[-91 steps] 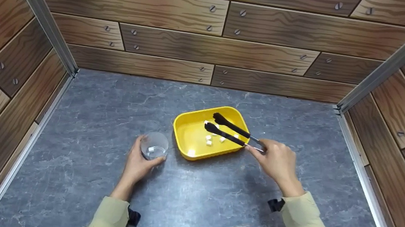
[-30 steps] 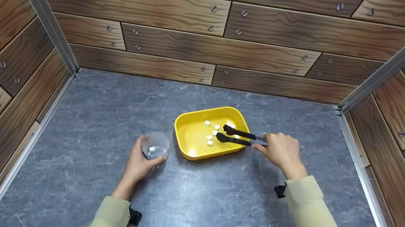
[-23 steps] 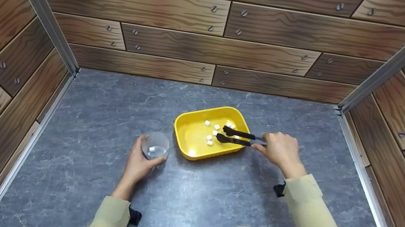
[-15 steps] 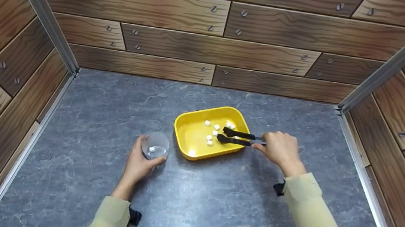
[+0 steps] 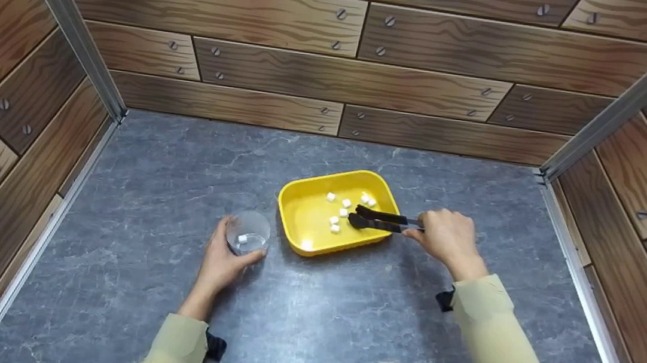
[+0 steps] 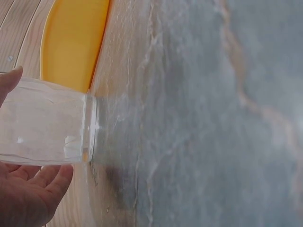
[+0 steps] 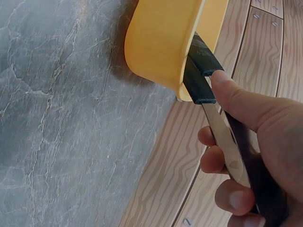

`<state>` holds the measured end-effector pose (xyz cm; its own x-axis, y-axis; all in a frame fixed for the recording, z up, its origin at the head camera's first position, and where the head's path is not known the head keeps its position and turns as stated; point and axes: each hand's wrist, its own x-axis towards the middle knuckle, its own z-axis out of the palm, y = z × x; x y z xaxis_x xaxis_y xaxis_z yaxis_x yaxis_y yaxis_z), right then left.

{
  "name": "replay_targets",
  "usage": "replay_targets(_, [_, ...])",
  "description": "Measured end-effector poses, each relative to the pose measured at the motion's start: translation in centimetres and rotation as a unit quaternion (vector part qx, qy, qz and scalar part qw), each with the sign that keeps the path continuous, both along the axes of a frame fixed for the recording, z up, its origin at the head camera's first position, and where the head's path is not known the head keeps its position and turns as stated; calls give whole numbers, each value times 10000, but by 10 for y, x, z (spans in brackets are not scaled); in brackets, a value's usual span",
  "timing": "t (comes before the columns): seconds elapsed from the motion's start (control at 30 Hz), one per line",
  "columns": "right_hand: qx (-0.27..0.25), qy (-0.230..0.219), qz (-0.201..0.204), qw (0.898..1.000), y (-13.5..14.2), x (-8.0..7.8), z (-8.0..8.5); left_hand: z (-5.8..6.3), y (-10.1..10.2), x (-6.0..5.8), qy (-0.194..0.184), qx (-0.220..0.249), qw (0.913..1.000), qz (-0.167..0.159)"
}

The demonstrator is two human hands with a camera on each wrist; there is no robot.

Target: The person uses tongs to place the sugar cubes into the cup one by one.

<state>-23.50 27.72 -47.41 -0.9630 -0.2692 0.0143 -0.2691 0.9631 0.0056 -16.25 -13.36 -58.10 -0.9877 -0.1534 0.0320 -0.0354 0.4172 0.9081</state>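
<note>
Tray (image 5: 303, 212) sits mid-table on the tabletop (image 5: 308, 330), far wall (image 5: 287, 72) well behind it. Cup (image 5: 252, 222) upright on the tabletop, left of the tray and slightly nearer, not touching. One cube (image 5: 242, 238) in the cup's bottom. Left hand (image 5: 223, 264) at the cup's left and near sides. Tongs (image 5: 386, 227) cross the tray's right rim, tips inside; right hand (image 5: 447, 236) on the handles, outside right. Seven loose cubes (image 5: 346, 203) visible in the tray, two toward the far-right corner; can't tell what's under the tongs.
</note>
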Motion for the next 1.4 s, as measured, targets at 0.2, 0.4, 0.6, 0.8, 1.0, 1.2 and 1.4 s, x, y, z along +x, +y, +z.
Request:
replay_targets(0.2, [96, 72, 19, 9999, -2, 2, -1, 1, 0, 0, -10, -57, 10000, 7])
replay_targets(0.4, [70, 130, -70, 9999, -3, 5, -2, 1, 0, 0, 4, -85, 10000, 6])
replay_targets(0.6, [-233, 218, -177, 9993, 1, 7, -5, 0, 0, 0, 109, -85, 9999, 17])
replay_targets(0.8, [-484, 355, -275, 9978, 5, 13, -8, -1, 0, -1, 158, -55, 9999, 38])
replay_targets(1.0, [-685, 347, -362, 9964, 6, 21, -11, 0, 0, 0, 2, 30, 10000, 4])
replay_targets(1.2, [-845, 548, -292, 9945, 3, 31, -12, 0, 1, 0, 54, 40, 10000, 9])
replay_targets(1.4, [-1093, 700, -274, 9912, -1, 39, -10, 0, 1, 0, 63, -11, 10000, 15])
